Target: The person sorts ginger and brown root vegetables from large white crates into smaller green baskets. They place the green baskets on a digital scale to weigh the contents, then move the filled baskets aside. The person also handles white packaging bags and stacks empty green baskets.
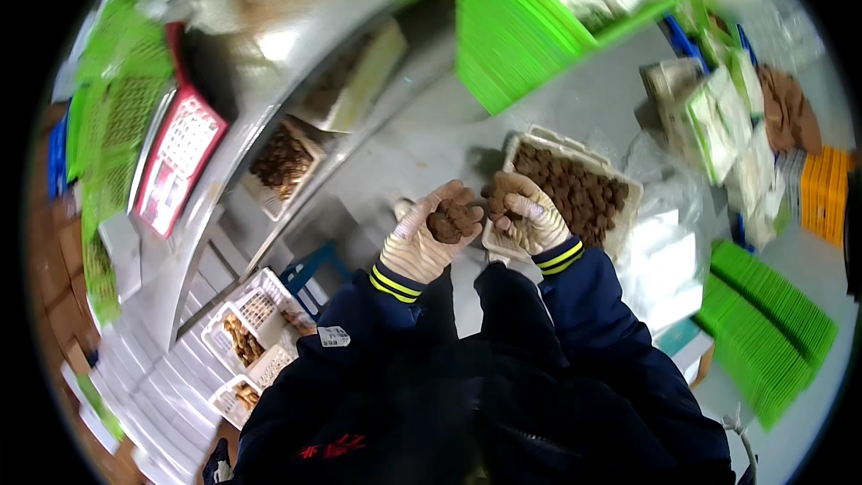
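Note:
Striped knit gloves cover both hands. My left hand (pixel 431 232) is palm up, holding a few round brown lumps (pixel 452 221), perhaps mushrooms, in its fingers. Just to the right, my right hand (pixel 528 214) has its fingers curled around another brown piece (pixel 498 202). Partly behind my right hand, a cream plastic basket (pixel 626 225) full of similar brown pieces (pixel 572 185) stands low near the floor.
A steel table (pixel 249 128) curves along the left, with a basket of brown pieces (pixel 283 162) beneath it. Stacked green crates (pixel 518 27) stand ahead, and more green crates (pixel 768 330) at right. White baskets (pixel 269 364) are at lower left, beside a blue stool (pixel 316 276).

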The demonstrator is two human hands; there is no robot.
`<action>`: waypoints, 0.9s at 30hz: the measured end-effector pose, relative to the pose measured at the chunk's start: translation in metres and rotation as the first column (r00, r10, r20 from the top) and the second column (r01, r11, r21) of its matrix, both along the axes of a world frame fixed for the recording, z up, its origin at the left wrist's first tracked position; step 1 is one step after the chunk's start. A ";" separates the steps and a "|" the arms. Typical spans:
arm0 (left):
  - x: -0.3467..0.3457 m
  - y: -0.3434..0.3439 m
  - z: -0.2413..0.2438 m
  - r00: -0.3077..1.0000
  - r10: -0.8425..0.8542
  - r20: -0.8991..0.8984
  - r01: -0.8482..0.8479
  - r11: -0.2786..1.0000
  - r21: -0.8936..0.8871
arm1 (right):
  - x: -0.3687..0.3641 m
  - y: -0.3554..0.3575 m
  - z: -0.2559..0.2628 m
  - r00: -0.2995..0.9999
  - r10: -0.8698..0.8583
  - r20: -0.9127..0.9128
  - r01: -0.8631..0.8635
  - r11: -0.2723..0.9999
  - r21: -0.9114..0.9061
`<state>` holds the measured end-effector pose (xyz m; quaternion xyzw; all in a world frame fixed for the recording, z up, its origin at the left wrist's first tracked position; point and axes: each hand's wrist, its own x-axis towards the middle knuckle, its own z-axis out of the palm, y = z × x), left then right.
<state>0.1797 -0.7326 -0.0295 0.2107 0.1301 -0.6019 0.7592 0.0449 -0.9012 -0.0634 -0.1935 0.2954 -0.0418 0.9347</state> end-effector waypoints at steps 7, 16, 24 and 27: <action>0.090 0.117 0.089 0.867 0.176 0.467 -0.193 0.981 -0.013 | 0.178 0.070 0.129 0.956 0.290 0.044 -0.266 0.919 -0.292; 0.124 0.228 0.147 0.809 0.255 0.529 -0.381 0.914 0.143 | 0.430 0.199 0.269 0.877 0.406 0.257 -0.132 0.718 -0.684; 0.132 0.247 0.138 0.822 0.377 0.427 -0.500 0.837 0.222 | 0.311 0.235 0.209 0.390 0.909 -0.145 -0.687 0.182 -0.703; 0.128 0.244 0.118 0.828 0.428 0.362 -0.509 0.845 0.166 | 0.290 0.232 0.196 0.296 0.911 -0.289 -0.400 -0.156 -0.903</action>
